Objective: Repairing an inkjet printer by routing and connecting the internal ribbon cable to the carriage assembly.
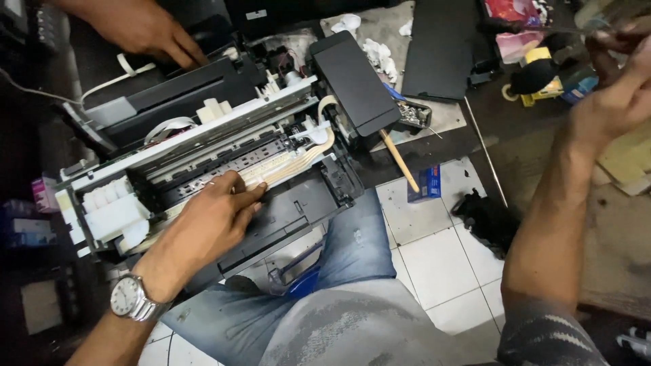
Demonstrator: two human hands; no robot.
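Your left hand [217, 215], a wristwatch [130, 298] on its wrist, lies palm down on the opened inkjet printer [203, 156], which rests on your lap and against the floor. The fingers are loosely curled and extended, their tips pressing on the cream-coloured bundle of ink tubes [298, 159] that crosses the printer's middle; nothing is clasped in the hand. White ink-pad blocks [112, 210] sit at the printer's left end, and a black ink tank unit [352, 85] stands tilted at its right end.

Your right hand [614, 102] is raised at the upper right, well apart from the printer, fingers drawn together around the blurred handle of a slim tool [536, 28]; the grip itself is too blurred to read exactly.

Another person's hand [139, 27] rests on the printer's far black cover at the upper left.

A wooden-handled brush [399, 161] and a small blue box [427, 183] lie on the tiled floor [441, 264] beside your knee. A black rag [488, 217] lies just right of them.
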